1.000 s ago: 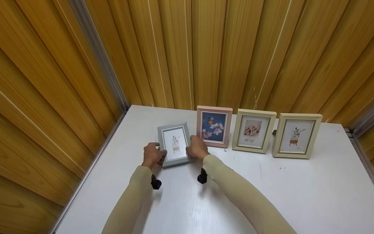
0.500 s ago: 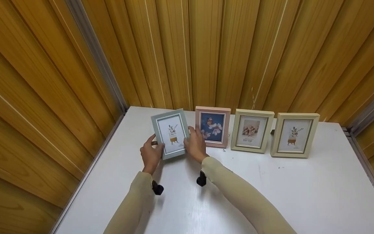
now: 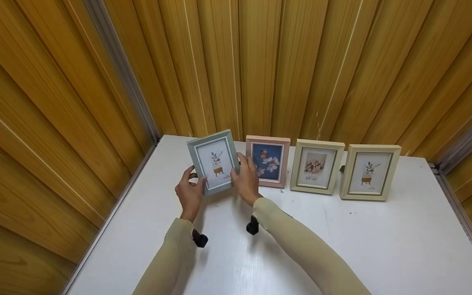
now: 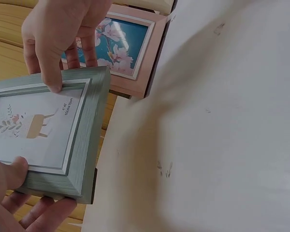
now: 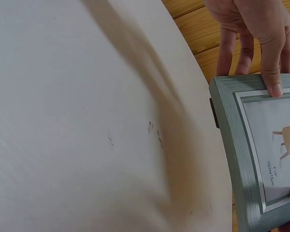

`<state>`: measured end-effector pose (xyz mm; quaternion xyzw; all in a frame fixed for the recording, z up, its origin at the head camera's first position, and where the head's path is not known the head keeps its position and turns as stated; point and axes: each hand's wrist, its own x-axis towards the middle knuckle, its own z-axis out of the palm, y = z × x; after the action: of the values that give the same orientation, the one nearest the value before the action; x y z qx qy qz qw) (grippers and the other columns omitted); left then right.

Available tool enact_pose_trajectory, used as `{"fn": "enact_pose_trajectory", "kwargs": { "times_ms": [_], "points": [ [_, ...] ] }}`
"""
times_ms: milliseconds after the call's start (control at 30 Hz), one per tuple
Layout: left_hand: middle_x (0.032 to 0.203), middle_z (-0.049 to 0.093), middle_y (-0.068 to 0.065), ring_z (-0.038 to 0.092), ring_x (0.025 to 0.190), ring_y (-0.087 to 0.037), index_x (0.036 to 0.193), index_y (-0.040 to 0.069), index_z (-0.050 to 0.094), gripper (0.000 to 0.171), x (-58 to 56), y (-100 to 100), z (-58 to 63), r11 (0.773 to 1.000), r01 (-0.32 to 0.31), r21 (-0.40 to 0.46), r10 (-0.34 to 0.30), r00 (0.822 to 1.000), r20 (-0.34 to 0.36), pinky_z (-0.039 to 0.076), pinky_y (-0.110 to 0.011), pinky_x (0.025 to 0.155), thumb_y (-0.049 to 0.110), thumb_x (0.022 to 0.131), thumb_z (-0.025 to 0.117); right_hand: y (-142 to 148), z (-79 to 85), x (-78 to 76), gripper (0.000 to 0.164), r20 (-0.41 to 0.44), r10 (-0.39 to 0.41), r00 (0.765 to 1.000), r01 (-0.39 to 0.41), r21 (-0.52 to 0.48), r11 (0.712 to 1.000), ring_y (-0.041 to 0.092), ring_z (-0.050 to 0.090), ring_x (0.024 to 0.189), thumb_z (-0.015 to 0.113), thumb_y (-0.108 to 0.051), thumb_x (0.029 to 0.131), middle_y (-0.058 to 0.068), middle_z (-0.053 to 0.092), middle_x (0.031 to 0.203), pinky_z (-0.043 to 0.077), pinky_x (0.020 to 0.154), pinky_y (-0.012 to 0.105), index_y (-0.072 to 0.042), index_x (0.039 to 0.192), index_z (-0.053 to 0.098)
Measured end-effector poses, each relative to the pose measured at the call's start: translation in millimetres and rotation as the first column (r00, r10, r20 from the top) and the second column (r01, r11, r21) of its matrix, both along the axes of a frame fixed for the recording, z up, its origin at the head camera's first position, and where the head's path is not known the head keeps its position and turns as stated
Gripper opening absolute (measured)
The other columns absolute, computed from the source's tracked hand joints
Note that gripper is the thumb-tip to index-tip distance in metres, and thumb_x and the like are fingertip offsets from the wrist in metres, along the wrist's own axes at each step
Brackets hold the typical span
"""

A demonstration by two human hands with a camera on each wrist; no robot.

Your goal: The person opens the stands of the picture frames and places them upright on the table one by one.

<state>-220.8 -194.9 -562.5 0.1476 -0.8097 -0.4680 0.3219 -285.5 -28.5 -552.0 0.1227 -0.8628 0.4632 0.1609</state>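
Observation:
Both hands hold a grey-green photo frame, tilted and raised above the white table, its potted-plant picture facing me. My left hand grips the lower left edge, thumb on the front and fingers behind. My right hand grips the right edge the same way. In the left wrist view the right hand is at the top and the left hand at lower left. The right wrist view shows the left hand above the green frame; little of the right hand shows there.
A pink frame with a blossom picture stands just right of my right hand. Farther right stand a cream frame with a flower photo and another cream frame with a plant picture. Wood-look panels rise behind the table.
The green frame has come up off the table and tilted more upright, moving slightly left. Both hands have risen with it, keeping their grip. The other frames stand where they were.

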Motion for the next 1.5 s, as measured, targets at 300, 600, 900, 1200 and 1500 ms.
{"fn": "enact_pose_trajectory", "kwargs": {
  "times_ms": [300, 600, 900, 1200, 1500],
  "points": [
    [0.103, 0.076, -0.009, 0.067, 0.069, -0.018, 0.136, 0.01, 0.065, 0.051, 3.3, 2, -2.7, 1.0, 0.008, 0.018, -0.008, 1.0, 0.009, 0.053, -0.029, 0.06, 0.009, 0.088, 0.082, -1, -4.1, -1.7, 0.055, 0.007, -0.01, 1.0, 0.01, 0.02, 1.0, 0.029, 0.062, 0.111, 0.073, -0.009, 0.094, 0.011, 0.059, 0.123, 0.055, 0.094, 0.047, -0.011, 0.145, 0.055],
    [0.102, 0.076, -0.006, 0.065, 0.083, -0.023, 0.134, 0.011, 0.067, 0.051, 16.2, 10, 9.4, 0.999, -0.046, -0.019, 0.047, 0.998, 0.036, 0.048, -0.038, 0.069, 0.015, 0.086, 0.084, -1, 0.6, -2.8, 0.055, 0.055, 0.009, 0.998, -0.008, -0.018, 1.0, 0.031, 0.062, 0.112, 0.073, -0.005, 0.093, 0.014, 0.06, 0.125, 0.053, 0.095, 0.049, -0.009, 0.144, 0.056],
    [0.104, 0.068, -0.015, 0.061, 0.103, -0.037, 0.12, 0.001, 0.069, 0.039, 22.7, 13, 12.4, 0.998, 0.047, 0.044, -0.046, 0.998, -0.041, 0.048, -0.052, 0.091, 0.008, 0.084, 0.084, 2, 4.8, -9.3, 0.054, 0.061, 0.096, 0.994, -0.094, -0.034, 0.995, 0.03, 0.063, 0.112, 0.07, 0.0, 0.092, 0.016, 0.061, 0.124, 0.053, 0.096, 0.048, -0.007, 0.144, 0.056],
    [0.131, 0.066, -0.017, 0.066, 0.116, -0.037, 0.135, 0.012, 0.058, 0.051, 34.5, 20, 12.8, 0.977, 0.171, 0.127, -0.169, 0.985, -0.026, 0.056, -0.057, 0.091, 0.002, 0.089, 0.078, 3, 4.1, -13.9, 0.051, 0.1, 0.187, 0.977, -0.181, -0.07, 0.981, 0.028, 0.062, 0.111, 0.068, 0.0, 0.095, 0.015, 0.062, 0.122, 0.054, 0.093, 0.045, -0.006, 0.144, 0.054],
    [0.12, 0.072, -0.02, 0.074, 0.1, -0.032, 0.147, 0.018, 0.046, 0.068, 42.9, 27, 10.9, 0.963, 0.237, 0.126, -0.24, 0.971, 0.009, 0.061, -0.046, 0.08, -0.005, 0.089, 0.074, 2, 2.2, -17.8, 0.049, 0.11, 0.234, 0.966, -0.223, -0.109, 0.969, 0.024, 0.063, 0.101, 0.067, -0.001, 0.097, 0.014, 0.064, 0.117, 0.056, 0.084, 0.039, -0.006, 0.144, 0.055]
  ]
}}
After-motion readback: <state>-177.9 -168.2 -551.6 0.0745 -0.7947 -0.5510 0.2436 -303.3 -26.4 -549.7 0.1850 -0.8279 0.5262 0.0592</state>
